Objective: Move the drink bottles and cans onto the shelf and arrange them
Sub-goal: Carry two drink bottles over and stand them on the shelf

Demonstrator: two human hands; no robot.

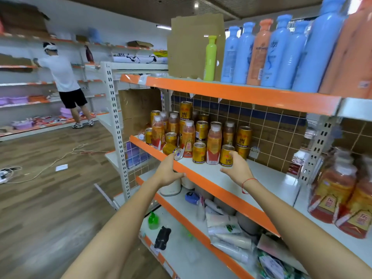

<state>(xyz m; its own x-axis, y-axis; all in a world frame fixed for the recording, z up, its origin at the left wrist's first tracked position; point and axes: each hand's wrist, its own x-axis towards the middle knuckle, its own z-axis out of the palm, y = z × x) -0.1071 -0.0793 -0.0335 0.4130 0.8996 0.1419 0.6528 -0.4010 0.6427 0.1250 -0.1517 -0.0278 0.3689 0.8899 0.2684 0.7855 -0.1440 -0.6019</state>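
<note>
On the middle shelf, the right hand has its grip curled round an upright gold can at the front of a cluster of gold cans and orange drink bottles. The left hand reaches with loose fingers, holding nothing, fingertips at a toppled can lying on its side at the shelf's orange edge.

The middle shelf is a pale board with an orange front edge. Toward its left end stands a crowd of gold cans and orange drink bottles, some cans stacked two high. One gold can lies on its side at the front edge. Another upright can stands right of the group. At the right end sit shrink-wrapped bottle packs.
</note>
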